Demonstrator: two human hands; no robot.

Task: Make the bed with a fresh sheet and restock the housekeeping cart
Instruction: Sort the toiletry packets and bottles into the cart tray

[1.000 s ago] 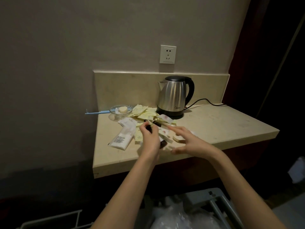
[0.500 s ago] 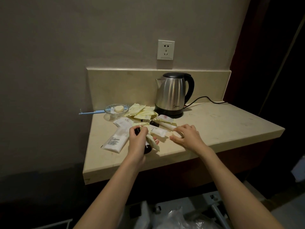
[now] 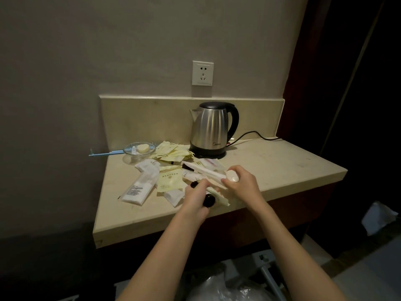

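Observation:
A heap of small hotel toiletries lies on the beige stone counter (image 3: 271, 170): yellow sachets (image 3: 171, 154), white wrapped packets (image 3: 138, 190) and slim white tubes (image 3: 206, 171). My left hand (image 3: 195, 198) grips small bottles with round black caps (image 3: 208, 200) near the counter's front edge. My right hand (image 3: 240, 185) holds a round white soap (image 3: 232, 177) between thumb and fingers, just right of the heap. The two hands nearly touch.
A steel electric kettle (image 3: 211, 129) stands behind the heap, its cord running right. A glass dish with a soap (image 3: 140, 148) sits at the back left. Below the counter are a grey cart frame (image 3: 267, 272) and a clear plastic bag (image 3: 225, 290).
My right hand has picked up the round white soap and lifted it. My left hand has drawn back slightly toward the front edge with the black-capped bottles. The camera has moved closer.

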